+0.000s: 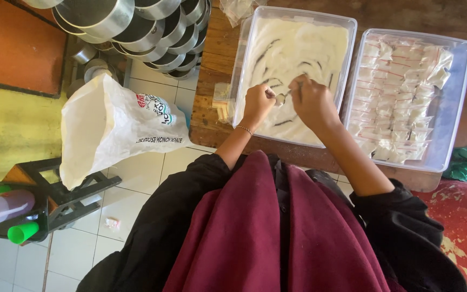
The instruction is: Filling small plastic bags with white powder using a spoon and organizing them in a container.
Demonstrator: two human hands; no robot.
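Note:
A clear plastic tray [244, 48] full of white powder stands on a wooden table [214, 59]. Both my hands hover over the powder. My left hand [258, 103] pinches a small clear plastic bag [280, 99] at its mouth. My right hand [310, 100] grips a thin spoon handle [300, 89] with its tip at the bag. A thin bracelet circles my left wrist. To the right, a second clear tray [460, 97] holds several small filled and sealed bags of white powder in rows.
A big white sack [109, 130] stands open on the tiled floor to the left. Stacked metal tins [136, 27] lie behind it. A stack of small empty bags [221, 103] sits at the table's left edge. A black stand holding coloured bottles [6, 211] is at lower left.

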